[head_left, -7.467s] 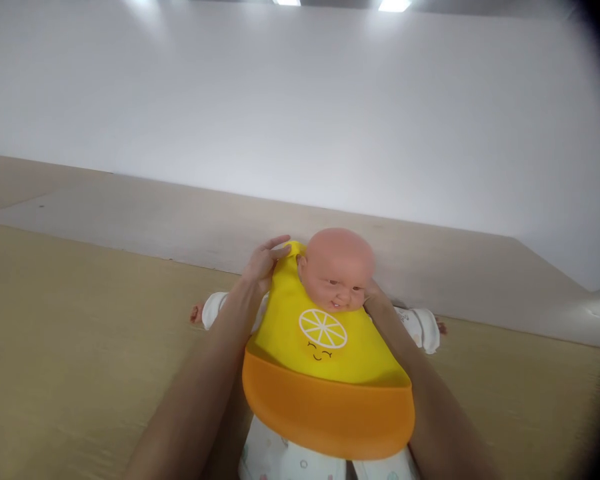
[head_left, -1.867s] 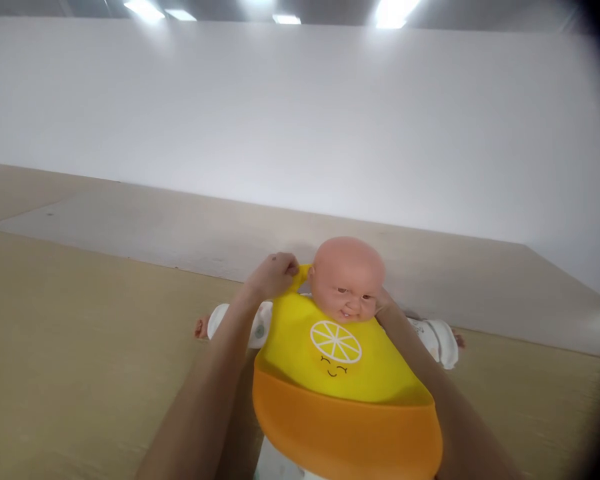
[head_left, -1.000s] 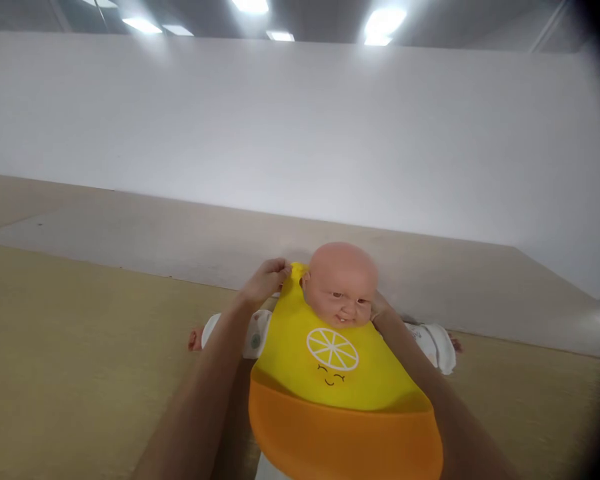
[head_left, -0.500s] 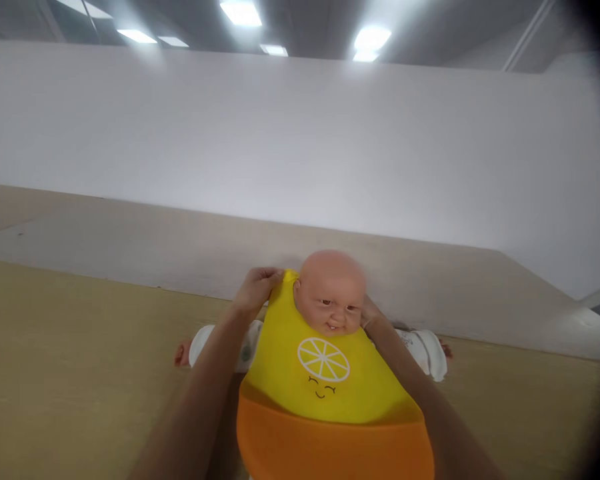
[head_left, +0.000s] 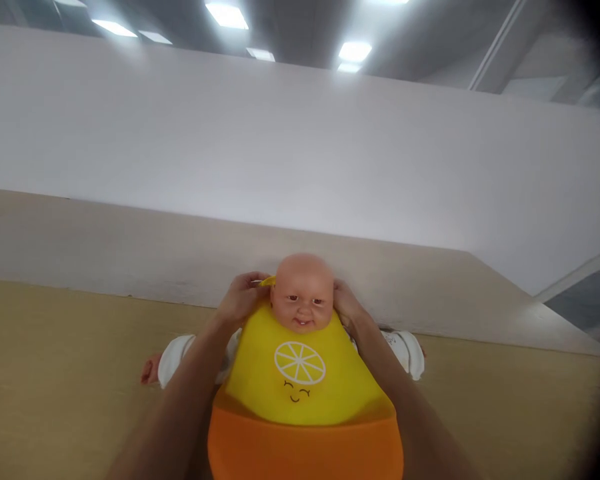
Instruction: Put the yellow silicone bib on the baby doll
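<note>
Looks like I'm mid-fastening here: my left hand [head_left: 240,300] is pinching the yellow bib strap [head_left: 267,281] beside the baby doll's head [head_left: 303,291]. The right hand [head_left: 347,303] is tucked behind the neck, so I can't tell its grip. The silicone bib [head_left: 300,387] hangs just below my fingers. Next I'd guess the strap ends need to meet behind the neck.

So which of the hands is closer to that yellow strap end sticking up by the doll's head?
Left. The left hand pinches the strap end; the right hand is across the doll's head.
</note>
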`<state>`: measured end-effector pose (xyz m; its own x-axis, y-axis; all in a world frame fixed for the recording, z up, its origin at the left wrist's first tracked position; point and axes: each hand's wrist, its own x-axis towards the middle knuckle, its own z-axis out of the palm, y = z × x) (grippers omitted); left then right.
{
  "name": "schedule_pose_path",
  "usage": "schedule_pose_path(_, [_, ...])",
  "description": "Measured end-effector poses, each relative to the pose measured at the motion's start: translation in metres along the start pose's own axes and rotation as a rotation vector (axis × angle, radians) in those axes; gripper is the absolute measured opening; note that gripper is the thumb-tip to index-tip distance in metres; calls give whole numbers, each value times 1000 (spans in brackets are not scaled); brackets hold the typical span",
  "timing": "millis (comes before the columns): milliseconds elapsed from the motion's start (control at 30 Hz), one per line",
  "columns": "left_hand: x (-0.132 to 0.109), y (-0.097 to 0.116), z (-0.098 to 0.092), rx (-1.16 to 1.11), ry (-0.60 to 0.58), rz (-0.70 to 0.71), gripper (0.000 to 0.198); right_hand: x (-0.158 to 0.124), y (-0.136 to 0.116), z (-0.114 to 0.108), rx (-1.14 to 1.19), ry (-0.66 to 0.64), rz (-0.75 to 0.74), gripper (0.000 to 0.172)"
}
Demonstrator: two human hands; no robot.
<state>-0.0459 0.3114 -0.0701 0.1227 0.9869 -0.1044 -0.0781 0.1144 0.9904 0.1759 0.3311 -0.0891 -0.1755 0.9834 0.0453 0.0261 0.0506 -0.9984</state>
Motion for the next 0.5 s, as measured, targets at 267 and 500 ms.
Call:
schedule_pose_path(267, [4, -6, 6, -123, 55, -94, 34, 7, -12, 4, 4, 94, 39, 23])
schedule_pose_path(500, [2, -2, 7, -192, 47, -120, 37, 12, -5, -13, 261, -122, 117, 26])
